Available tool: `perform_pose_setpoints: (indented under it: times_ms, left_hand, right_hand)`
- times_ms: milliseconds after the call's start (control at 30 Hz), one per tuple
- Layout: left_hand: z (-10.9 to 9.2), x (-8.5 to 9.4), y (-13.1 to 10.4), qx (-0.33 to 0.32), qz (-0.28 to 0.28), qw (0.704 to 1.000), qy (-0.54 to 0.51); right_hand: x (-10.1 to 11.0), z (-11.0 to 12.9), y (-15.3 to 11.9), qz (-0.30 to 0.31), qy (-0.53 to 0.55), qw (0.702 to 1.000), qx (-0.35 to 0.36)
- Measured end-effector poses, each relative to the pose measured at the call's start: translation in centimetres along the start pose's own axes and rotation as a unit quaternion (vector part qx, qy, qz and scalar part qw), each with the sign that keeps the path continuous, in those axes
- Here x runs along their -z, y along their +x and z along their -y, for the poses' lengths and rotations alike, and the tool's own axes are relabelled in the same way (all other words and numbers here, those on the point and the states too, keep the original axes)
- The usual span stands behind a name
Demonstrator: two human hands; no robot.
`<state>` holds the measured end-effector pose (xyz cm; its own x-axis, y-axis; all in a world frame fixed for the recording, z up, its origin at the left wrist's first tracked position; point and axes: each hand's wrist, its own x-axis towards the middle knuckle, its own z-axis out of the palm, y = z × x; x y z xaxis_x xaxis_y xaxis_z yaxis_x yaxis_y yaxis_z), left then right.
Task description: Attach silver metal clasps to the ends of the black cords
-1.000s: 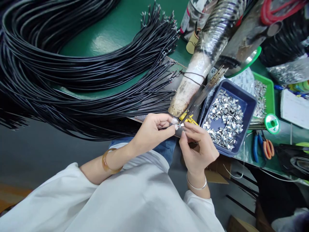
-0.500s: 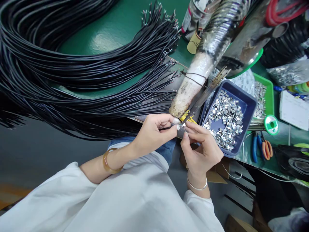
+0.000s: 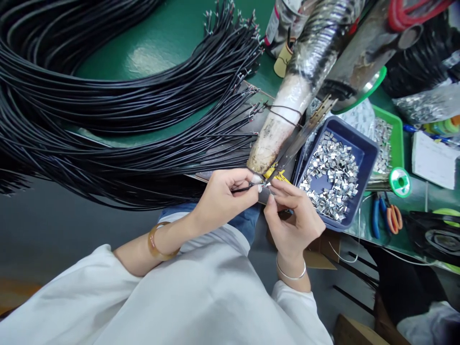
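Observation:
My left hand [image 3: 228, 191] pinches a black cable [image 3: 241, 189] near its end, below the tip of a plastic-wrapped tube [image 3: 268, 143]. My right hand [image 3: 295, 218] meets it at the cable's end, thumb and forefinger closed on a thin pale strand [image 3: 270, 189]. Between the fingertips is a small shiny piece, too small to make out. A narrow dark metal bar [image 3: 296, 143] slants down to that spot, beside something yellow [image 3: 280, 173]. Many black cables [image 3: 143, 100] lie in a bundle to the left, their stripped ends near the tube.
Right of my hands, a dark blue tray [image 3: 364, 179] holds several small metal clips. Behind it are a green tray [image 3: 397, 139] and a solder spool [image 3: 399, 182]. Pliers with blue and orange handles [image 3: 394, 219] lie on the green table [image 3: 154, 55]. A cardboard box [image 3: 355, 330] stands below.
The view has shifted slightly, moving the surroundings a little left. My right fingertips have come closer to my left ones at the cable's end.

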<state>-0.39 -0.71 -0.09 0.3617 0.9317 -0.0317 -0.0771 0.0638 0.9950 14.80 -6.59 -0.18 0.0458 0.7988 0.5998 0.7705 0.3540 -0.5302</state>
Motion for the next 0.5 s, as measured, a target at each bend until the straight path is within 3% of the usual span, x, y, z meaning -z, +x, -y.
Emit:
perform_pose_setpoints:
  times_ms: [367,500]
  left_hand:
    - [-0.25,0.21,-0.25,0.018,-0.002,1.000,0.012]
    - [-0.22,0.55,-0.41,0.021,0.032,0.999,0.015]
  right_hand:
    - [-0.10,0.07,-0.04,-0.005,-0.001,1.000,0.029]
    - [-0.01,0.04,-0.43,-0.024,-0.026,0.998,0.046]
